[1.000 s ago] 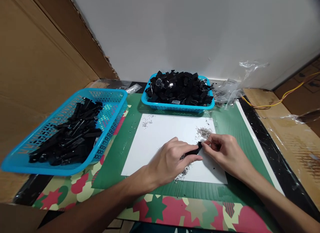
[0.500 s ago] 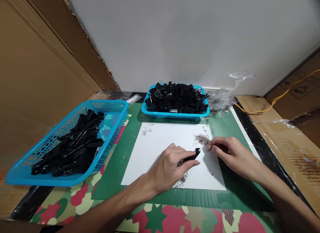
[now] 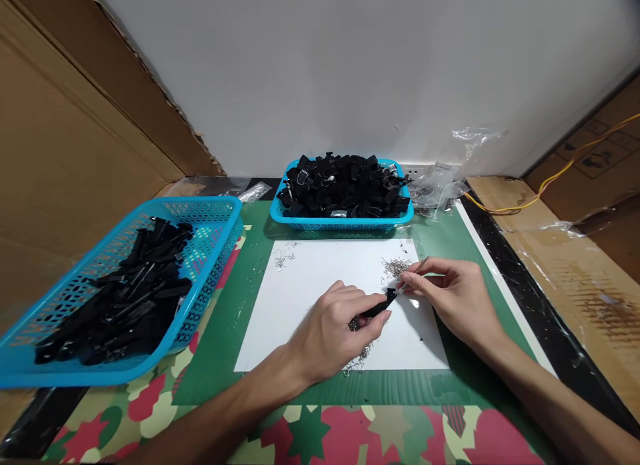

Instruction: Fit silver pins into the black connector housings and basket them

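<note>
Between the thumb and fingers of my left hand (image 3: 333, 328) is a black plastic part (image 3: 376, 310), held just above the white sheet (image 3: 300, 318). Its narrow notched end points toward my right hand (image 3: 453, 292). My right fingertips are pinched together round a thin metal piece (image 3: 402, 288) whose tip meets or nearly meets that end; its exact kind is too small to tell. Just beyond the fingers lies a pile of tiny bent wire pieces (image 3: 394, 266). More small metal pieces (image 3: 357, 364) lie partly under my left hand.
A blue basket (image 3: 340, 223) heaped with short black parts stands at the back. Another blue basket (image 3: 227, 252), at left, holds long black parts. Scattered wire bits (image 3: 284, 257) lie on the sheet's far left. Clear plastic bags (image 3: 437, 185) and a yellow cable (image 3: 530, 202) are at back right.
My right hand drew back from the black part to beside the wire pile, then came in again to the part's end. My left hand keeps its hold. The camera view has shifted slightly.
</note>
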{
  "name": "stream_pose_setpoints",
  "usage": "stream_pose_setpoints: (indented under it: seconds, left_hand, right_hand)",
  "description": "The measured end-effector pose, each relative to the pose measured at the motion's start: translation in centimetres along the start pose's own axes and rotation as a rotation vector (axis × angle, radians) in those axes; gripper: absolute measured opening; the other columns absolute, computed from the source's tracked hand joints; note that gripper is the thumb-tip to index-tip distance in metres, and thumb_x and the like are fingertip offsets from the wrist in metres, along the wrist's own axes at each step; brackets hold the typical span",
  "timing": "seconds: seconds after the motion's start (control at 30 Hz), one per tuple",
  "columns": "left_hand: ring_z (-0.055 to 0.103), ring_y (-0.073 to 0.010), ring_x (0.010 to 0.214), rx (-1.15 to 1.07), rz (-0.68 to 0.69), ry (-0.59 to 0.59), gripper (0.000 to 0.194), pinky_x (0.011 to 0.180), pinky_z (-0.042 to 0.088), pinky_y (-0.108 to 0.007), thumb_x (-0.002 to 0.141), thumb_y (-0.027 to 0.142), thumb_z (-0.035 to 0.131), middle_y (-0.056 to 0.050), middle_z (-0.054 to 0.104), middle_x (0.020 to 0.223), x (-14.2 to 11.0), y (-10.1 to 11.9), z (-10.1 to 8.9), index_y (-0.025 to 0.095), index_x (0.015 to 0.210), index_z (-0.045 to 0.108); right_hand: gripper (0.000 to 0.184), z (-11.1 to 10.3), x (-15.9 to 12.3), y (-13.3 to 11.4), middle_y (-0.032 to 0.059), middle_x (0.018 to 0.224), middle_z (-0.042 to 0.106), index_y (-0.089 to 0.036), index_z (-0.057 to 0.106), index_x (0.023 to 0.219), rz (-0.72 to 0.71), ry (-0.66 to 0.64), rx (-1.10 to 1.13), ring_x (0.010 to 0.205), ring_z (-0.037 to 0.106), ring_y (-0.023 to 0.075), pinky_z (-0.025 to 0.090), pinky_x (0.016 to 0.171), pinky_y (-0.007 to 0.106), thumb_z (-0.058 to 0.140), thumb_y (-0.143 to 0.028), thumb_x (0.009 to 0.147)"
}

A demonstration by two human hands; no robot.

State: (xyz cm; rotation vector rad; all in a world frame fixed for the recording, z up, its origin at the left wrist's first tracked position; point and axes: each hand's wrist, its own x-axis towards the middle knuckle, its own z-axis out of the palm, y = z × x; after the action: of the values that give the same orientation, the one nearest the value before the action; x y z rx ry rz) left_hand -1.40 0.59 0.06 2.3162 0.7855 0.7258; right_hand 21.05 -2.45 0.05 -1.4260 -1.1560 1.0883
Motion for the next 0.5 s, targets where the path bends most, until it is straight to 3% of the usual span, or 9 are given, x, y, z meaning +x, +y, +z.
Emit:
stream_pose_setpoints:
  seconds: [0.33,0.5]
  left_hand:
    - [0.06,-0.0125,0.065,0.044,0.069,0.017,0.018,0.068,0.038,-0.03,0.1,0.021,0.061,0.0,0.066,0.071,-0.07,-0.21,0.45,0.013,0.108,0.075]
    - [0.059,-0.012,0.066,0.042,0.068,0.051,0.019,0.069,0.04,-0.028,0.099,0.015,0.06,-0.002,0.07,0.078,-0.03,-0.48,0.78,0.011,0.11,0.075]
  right_hand:
    - [0.044,0.63,0.17,-0.38,0.0126,0.081,0.079,-0.016,0.072,0.069,0.007,0.022,0.02,0.069,0.076,0.023,0.066,0.067,0.036,0.086,-0.057,0.076]
    - [0.039,0.85,-0.2,0.41,0.0127,0.082,0.079,-0.016,0.069,0.072,-0.012,0.03,0.011,0.072,0.077,0.0245,0.065,0.068,0.036,0.083,-0.051,0.082]
